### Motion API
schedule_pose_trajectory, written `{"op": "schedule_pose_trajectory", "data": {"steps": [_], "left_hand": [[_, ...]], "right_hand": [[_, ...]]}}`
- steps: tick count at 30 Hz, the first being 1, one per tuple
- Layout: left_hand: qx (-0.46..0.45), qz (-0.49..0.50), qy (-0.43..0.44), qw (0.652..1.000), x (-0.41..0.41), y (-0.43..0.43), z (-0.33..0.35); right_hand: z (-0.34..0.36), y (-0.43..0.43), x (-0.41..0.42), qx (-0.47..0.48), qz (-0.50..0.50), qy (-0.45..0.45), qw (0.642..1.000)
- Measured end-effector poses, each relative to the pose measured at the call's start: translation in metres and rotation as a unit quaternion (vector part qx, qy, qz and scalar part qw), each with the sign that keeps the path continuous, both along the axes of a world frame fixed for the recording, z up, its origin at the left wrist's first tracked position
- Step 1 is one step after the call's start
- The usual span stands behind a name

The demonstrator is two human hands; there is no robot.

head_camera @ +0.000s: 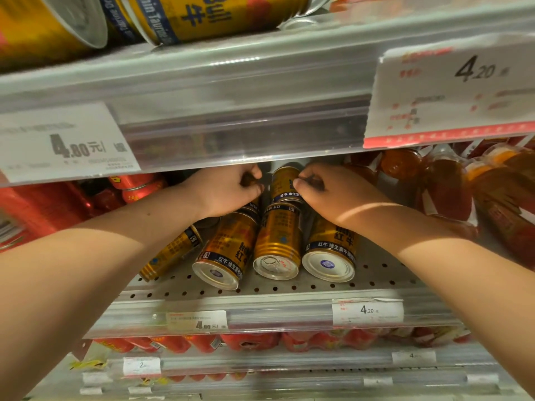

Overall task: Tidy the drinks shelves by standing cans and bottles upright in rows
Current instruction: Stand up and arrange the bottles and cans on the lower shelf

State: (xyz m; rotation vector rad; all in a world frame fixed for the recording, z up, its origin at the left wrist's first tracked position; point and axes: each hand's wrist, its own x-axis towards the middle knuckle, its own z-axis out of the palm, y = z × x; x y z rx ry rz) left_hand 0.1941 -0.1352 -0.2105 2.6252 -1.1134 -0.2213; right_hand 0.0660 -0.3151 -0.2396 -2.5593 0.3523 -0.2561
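Several gold Red Bull cans lie on their sides on the perforated middle shelf (379, 274), ends toward me: one tilted at the left (173, 253), then three side by side (228, 250), (279, 241), (333, 250). Another gold can (285, 183) lies further back. My left hand (225, 192) reaches in under the price rail, fingers curled over a partly hidden gold can (252, 208). My right hand (330, 192) has curled fingers pinching the right side of the far can. The price rail hides the tops of both hands.
A clear price rail (246, 140) with the tags 4.80 and 4.20 hangs low over the shelf opening. Red cans (136, 186) crowd the left, orange bottles (445, 180) the right. Gold cans (202, 15) lie on the shelf above; red packs (260, 341) fill the shelf below.
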Motion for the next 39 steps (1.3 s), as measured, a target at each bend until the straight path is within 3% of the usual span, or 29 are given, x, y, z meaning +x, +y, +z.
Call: {"op": "schedule_pose_trajectory", "data": {"steps": [13, 21, 25, 28, 33, 39], "left_hand": [[-0.007, 0.002, 0.013, 1.000, -0.012, 0.008, 0.002], [-0.173, 0.040, 0.045, 0.983, -0.048, 0.041, 0.008], [-0.200, 0.106, -0.003, 0.974, -0.080, 0.069, 0.002], [-0.244, 0.155, -0.039, 0.957, -0.118, 0.097, -0.012], [-0.223, 0.175, -0.061, 0.957, -0.164, 0.140, -0.050], [-0.183, 0.174, -0.055, 0.966, -0.181, 0.149, -0.081]], "right_hand": [[0.011, 0.006, -0.011, -0.016, 0.022, -0.016, 1.000], [0.012, 0.013, -0.044, 0.019, 0.016, -0.018, 1.000], [0.019, 0.020, -0.073, 0.015, -0.038, -0.021, 0.999], [0.013, 0.028, -0.113, 0.042, -0.096, -0.088, 0.991], [-0.020, 0.032, -0.170, 0.022, -0.170, -0.087, 0.981], [-0.047, 0.030, -0.193, -0.003, -0.151, -0.076, 0.986]]}}
